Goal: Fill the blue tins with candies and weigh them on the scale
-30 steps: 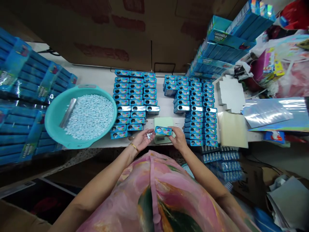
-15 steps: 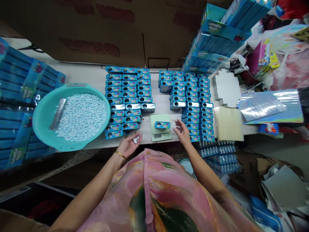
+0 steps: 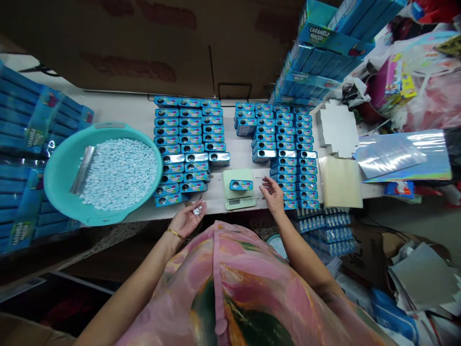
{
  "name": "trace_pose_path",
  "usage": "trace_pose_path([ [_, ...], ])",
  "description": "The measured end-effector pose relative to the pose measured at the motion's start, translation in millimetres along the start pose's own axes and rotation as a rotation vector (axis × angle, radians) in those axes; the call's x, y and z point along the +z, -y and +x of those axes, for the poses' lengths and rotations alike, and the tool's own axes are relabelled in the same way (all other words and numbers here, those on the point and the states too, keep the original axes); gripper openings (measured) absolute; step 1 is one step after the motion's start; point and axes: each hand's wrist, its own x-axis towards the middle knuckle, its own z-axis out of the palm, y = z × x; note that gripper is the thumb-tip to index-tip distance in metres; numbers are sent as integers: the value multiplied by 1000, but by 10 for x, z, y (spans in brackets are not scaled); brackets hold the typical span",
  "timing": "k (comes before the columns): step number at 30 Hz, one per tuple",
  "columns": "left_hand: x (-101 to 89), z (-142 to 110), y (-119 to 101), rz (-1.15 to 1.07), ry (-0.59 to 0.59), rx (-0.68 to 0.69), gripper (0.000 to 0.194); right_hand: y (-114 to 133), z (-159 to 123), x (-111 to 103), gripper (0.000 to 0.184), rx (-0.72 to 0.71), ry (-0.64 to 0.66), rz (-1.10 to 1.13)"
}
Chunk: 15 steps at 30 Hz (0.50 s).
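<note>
My left hand [image 3: 187, 218] is palm up at the table's front edge, cupped around several small pale candies [image 3: 197, 210]. Beside the scale, my right hand [image 3: 272, 193] hovers with its fingers apart and holds nothing. Between the hands sits a pale green kitchen scale [image 3: 238, 203], carrying one small blue candy tin [image 3: 241, 185]. Rows of similar blue tins [image 3: 190, 158] stand left of the scale, and more blue tins [image 3: 287, 163] stand to its right. A turquoise basin [image 3: 104, 219] at the left holds many pale blue candies [image 3: 120, 173] and a metal scoop [image 3: 83, 169].
Stacked blue display boxes [image 3: 320, 53] rise at the back right, with others [image 3: 32, 115] at the far left. White cardboard pieces [image 3: 338, 129] and cream sheets [image 3: 341, 182] lie to the right. A large brown carton [image 3: 144, 48] closes off the back.
My left hand has drawn slightly left and down, away from the scale, with the candies in its palm. My right hand stays by the scale, and the tin has not moved on it.
</note>
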Motion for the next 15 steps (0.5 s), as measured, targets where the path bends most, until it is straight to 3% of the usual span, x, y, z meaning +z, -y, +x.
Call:
trace_pose_path([
  [11,-54,-24,7,4,5,-14,21,77,54,143,53,-180,178,-170],
  [15,75,-96,48,102,63,30,26,175,30,152,46,-275,159,-245],
])
